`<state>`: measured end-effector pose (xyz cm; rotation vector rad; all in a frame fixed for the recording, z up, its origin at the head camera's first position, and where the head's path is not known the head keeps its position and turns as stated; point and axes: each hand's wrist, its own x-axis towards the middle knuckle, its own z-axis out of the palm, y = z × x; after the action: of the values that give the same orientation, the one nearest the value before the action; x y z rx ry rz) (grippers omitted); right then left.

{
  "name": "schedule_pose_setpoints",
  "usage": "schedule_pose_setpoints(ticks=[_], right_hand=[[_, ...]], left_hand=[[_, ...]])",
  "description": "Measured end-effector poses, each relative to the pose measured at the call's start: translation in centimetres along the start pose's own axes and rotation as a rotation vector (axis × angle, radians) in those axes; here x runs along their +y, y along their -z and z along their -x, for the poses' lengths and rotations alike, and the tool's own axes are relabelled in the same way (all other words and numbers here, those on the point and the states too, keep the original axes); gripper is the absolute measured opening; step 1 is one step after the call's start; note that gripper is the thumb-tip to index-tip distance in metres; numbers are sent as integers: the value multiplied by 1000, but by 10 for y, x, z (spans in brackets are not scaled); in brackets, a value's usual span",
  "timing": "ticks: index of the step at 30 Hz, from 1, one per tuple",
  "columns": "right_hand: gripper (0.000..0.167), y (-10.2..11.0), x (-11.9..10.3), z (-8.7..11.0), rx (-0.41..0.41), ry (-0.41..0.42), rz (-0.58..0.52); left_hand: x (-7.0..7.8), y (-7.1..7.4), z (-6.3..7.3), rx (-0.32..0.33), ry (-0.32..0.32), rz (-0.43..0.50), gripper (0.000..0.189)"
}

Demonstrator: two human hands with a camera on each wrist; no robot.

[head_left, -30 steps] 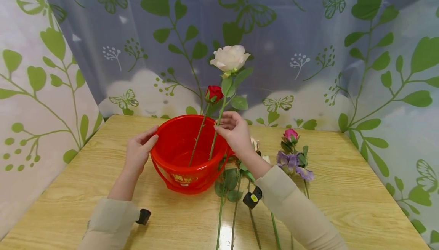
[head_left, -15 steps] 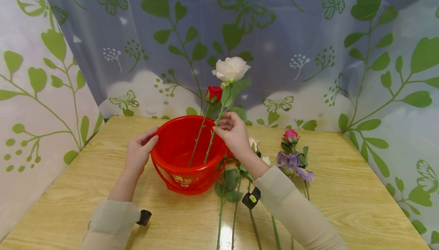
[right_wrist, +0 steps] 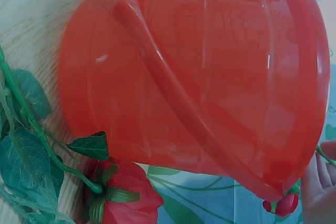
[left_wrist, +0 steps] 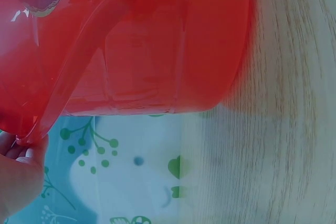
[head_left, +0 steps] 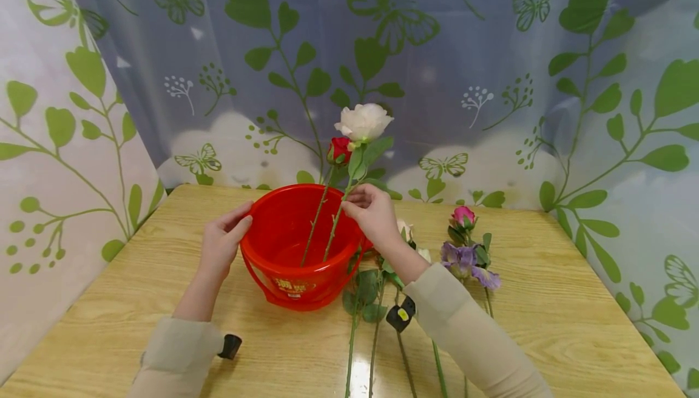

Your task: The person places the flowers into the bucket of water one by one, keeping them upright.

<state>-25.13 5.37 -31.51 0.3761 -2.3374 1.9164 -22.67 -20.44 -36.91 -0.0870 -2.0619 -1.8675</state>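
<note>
A red bucket (head_left: 306, 292) stands on the table, its handle folded down at the front. My left hand (head_left: 221, 240) grips the bucket's left rim, thumb on the near side; in the left wrist view the fingers (left_wrist: 34, 153) meet the rim by the handle joint. With my right hand (head_left: 377, 216) I pinch the stem of a white rose (head_left: 364, 122) over the bucket's right rim. The lower stem reaches down inside the bucket. Beside it a red rose (head_left: 339, 150) leans in the bucket, its bloom partly behind the white one.
Several flower stems lie on the wooden table (head_left: 551, 319) right of the bucket, partly under my right forearm. Among them are a pink rose (head_left: 463, 216) and a purple flower (head_left: 464, 261). A red bloom (right_wrist: 128, 195) lies beside the bucket. A patterned curtain (head_left: 426, 70) hangs behind.
The white rose has moved down, its stem lower in the bucket and its bloom now near the red rose. My right hand has shifted slightly; my left hand stays on the rim.
</note>
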Motion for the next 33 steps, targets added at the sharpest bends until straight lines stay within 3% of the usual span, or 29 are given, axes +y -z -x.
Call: schedule_pose_setpoints(ticks=[9,19,27,33], right_hand=[[32,3,-1,0,-57,-52,111],[50,4,-6,0,-158,-209,-117],[52,6,-10,0,-219,-251,-186],[52,7,-10,3,-251,-235,-182]], left_hand=[[1,-1,1,1,0,-14,36],[4,-1,2,-11,13,-14,36],[4,0,2,-14,1,-27,37],[4,-1,2,-10,5,-26,37]])
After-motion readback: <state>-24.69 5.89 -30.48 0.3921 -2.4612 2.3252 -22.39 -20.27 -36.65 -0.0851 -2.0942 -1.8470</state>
